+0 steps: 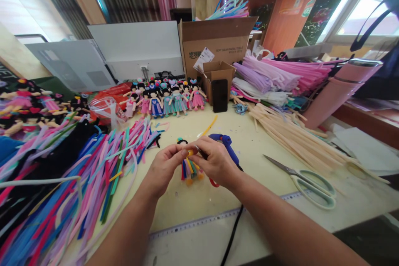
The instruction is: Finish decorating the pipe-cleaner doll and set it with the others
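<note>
A small pipe-cleaner doll (190, 169) with black hair and a striped, many-coloured skirt is between my hands above the table. My left hand (166, 165) pinches it near the neck with thumb and index finger. My right hand (218, 160) is closed at the doll's chest, its fingertips meeting the left ones. A dark, narrow tool (202, 152) shows in the right hand, and a red loop (214, 182) peeks out below; its kind is mostly hidden. A yellow pipe cleaner (210, 124) slants up behind the fingers. Just beyond the right hand lies a blue glue gun (230, 149).
Green-handled scissors (311, 185) and beige pipe cleaners (286, 139) lie to the right. Coloured pipe cleaners (102, 166) heap at left. Finished dolls (176, 99) stand behind, beside a phone (220, 95) and cardboard boxes (215, 35). A tape measure (199, 223) and black cord (233, 232) cross the front.
</note>
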Available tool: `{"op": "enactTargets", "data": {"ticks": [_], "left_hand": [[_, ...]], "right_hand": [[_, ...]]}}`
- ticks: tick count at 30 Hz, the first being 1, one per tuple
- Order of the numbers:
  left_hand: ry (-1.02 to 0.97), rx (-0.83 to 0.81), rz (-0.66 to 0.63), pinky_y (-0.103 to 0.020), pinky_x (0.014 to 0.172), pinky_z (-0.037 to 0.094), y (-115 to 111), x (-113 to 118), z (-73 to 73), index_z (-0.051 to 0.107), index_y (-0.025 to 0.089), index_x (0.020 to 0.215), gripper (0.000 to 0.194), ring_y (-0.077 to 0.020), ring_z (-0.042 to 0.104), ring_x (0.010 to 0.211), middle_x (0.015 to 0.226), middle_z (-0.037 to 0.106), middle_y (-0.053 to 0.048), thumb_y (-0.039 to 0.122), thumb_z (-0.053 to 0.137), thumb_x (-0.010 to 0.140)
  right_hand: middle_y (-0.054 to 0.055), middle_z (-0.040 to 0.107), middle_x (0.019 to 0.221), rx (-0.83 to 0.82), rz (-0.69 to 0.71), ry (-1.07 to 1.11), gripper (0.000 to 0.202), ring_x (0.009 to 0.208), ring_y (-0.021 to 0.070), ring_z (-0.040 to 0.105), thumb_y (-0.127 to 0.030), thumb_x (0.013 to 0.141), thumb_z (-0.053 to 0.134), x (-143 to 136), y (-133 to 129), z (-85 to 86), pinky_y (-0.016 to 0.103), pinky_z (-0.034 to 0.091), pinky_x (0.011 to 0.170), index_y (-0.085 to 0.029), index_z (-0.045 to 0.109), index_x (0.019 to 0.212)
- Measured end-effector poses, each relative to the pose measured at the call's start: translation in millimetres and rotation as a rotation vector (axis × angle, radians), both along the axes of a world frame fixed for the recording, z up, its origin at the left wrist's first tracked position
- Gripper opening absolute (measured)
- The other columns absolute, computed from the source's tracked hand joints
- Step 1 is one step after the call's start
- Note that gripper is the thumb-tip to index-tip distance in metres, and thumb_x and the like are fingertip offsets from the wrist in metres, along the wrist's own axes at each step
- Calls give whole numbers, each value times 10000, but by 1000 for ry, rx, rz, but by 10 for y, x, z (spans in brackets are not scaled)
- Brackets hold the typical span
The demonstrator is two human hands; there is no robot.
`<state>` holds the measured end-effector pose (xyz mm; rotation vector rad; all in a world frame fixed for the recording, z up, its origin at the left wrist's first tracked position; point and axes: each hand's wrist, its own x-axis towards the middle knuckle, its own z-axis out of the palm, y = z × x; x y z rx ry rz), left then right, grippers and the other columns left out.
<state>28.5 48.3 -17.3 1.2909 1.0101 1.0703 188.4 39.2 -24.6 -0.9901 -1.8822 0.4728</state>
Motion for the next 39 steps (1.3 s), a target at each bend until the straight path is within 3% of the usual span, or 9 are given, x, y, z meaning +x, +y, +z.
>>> {"op": "enactTargets", "data": {"ticks": [7, 11, 18, 23, 29, 39], "left_hand": [[53, -36, -8, -250, 569, 384, 24, -53, -47, 686, 144, 668, 351, -122, 511, 568, 605, 625, -23, 482, 642, 752], [10, -65, 47, -238, 558, 383, 57, -87, -41, 702, 149, 738, 293, -102, 497, 548, 643, 656, -18, 437, 707, 687], [-16, -31, 2, -244, 590, 412, 9, -41, 16, 685, 162, 664, 227, -99, 494, 563, 606, 613, 16, 363, 779, 614], [-121, -112, -26, -231, 565, 409, -3, -28, 4, 676, 158, 633, 277, -102, 500, 572, 582, 593, 19, 378, 827, 559], [-295, -261, -108, -192, 516, 399, 6, -48, -20, 707, 125, 661, 301, -64, 453, 517, 565, 566, 13, 390, 828, 585], [-333, -324, -168, -173, 478, 421, 5, -42, -70, 722, 116, 752, 256, -61, 481, 479, 537, 574, 16, 302, 822, 607]], "right_hand": [[30, 644, 801, 25, -29, 8, 114, 756, 136, 580, -117, 811, 644, 17, 11, 19, 247, 445, 704, -159, 670, 914], [16, 644, 790, 13, -37, 12, 138, 721, 128, 570, -124, 816, 640, 27, 17, 19, 243, 443, 678, -182, 673, 938], [25, 641, 813, 26, -16, -26, 175, 737, 137, 584, -160, 825, 644, 0, 6, -13, 249, 442, 663, -198, 687, 991], [35, 643, 837, 26, -10, -30, 187, 760, 142, 597, -169, 839, 626, -7, 4, -23, 252, 452, 682, -198, 690, 1012], [32, 641, 837, 31, 17, -1, 187, 763, 142, 599, -174, 863, 590, 5, 0, -8, 255, 461, 690, -215, 687, 1017], [26, 639, 839, 33, 60, 14, 194, 769, 140, 595, -127, 846, 588, -23, -33, 3, 253, 469, 707, -215, 689, 987]]}}
